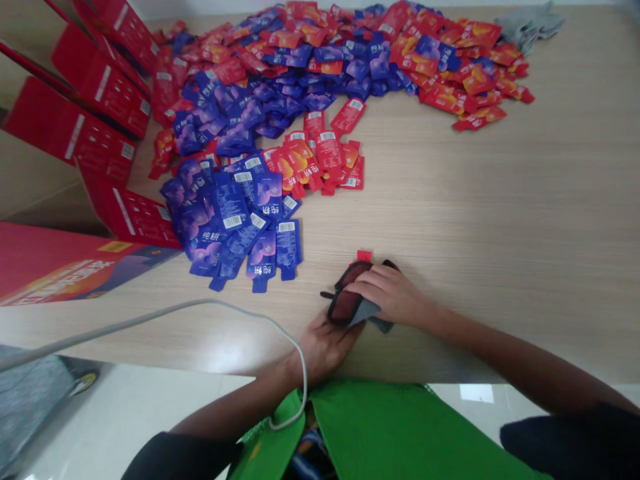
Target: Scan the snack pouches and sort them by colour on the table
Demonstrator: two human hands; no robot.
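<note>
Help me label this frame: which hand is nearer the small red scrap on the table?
Right. The right hand rests on the dark cloth just beside the red scrap; the left hand is farther back, at the table edge.

Your table (475, 200) is pale wood-grain, matt and faintly streaked. The sachets (235, 207) heaped on it are glossy plastic film that catches the light. The red cartons (75, 133) look like coated cardboard with a slight sheen. The dark cloth (347, 308) under your right hand (393, 293) is soft and matt. The grey cable (150, 316) is smooth plastic, and the green bag (380, 427) is dull woven fabric.
</note>
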